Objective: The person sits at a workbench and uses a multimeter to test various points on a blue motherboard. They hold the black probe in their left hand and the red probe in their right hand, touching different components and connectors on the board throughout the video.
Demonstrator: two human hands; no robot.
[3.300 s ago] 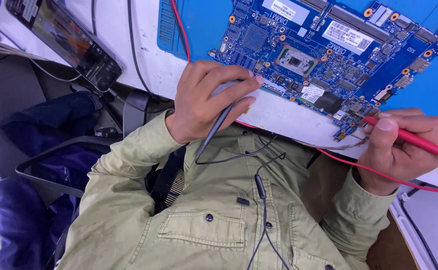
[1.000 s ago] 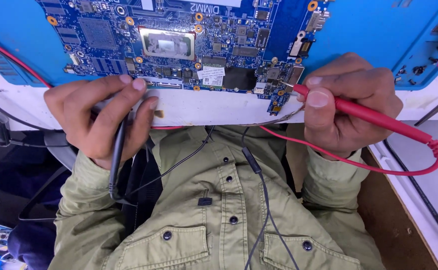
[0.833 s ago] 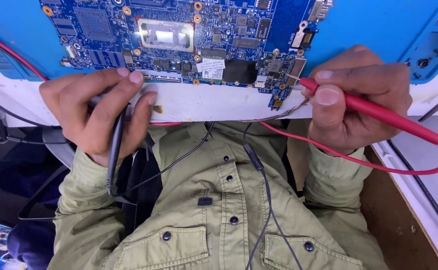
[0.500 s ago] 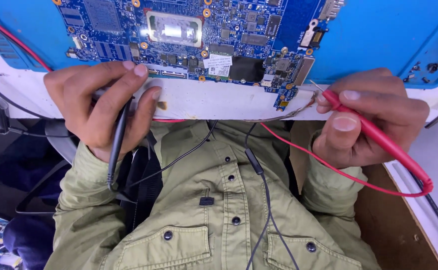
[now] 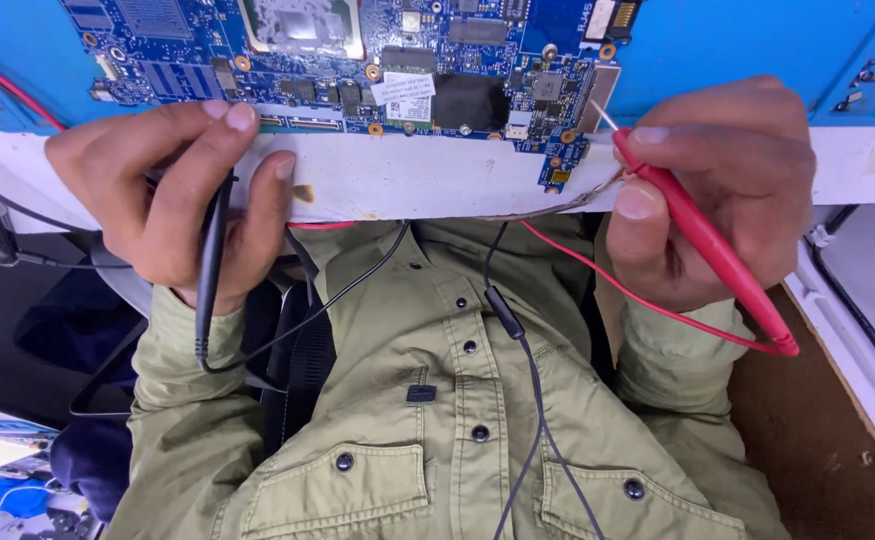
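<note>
My olive-green shirt (image 5: 437,420) fills the lower half of the view, buttoned, with two chest pockets. Above it runs the white bench edge (image 5: 437,185), and on the bench lies a blue mat (image 5: 747,45). The blue circuit board (image 5: 357,60) rests on that mat, its near edge at the lip of the bench, between my two hands.

My left hand (image 5: 172,190) sits at the bench edge, just below the board's left portion. Its fingers are curled and pressed together around the black probe (image 5: 212,260), which runs down through the grip. The tip is hidden behind my fingers, so I cannot tell whether it touches the board. A black lead (image 5: 327,300) leaves the probe's lower end and crosses my shirt.

My right hand (image 5: 717,190) sits at the board's right corner. Thumb and forefinger pinch the red probe (image 5: 702,240) near its front end, with the remaining fingers curled behind. The metal tip (image 5: 605,118) points at the board's right edge, beside a silver connector (image 5: 597,95). A red lead (image 5: 637,300) loops back from the probe's rear towards the bench edge.

A thin dark cable (image 5: 517,340) hangs down the middle of my shirt.
</note>
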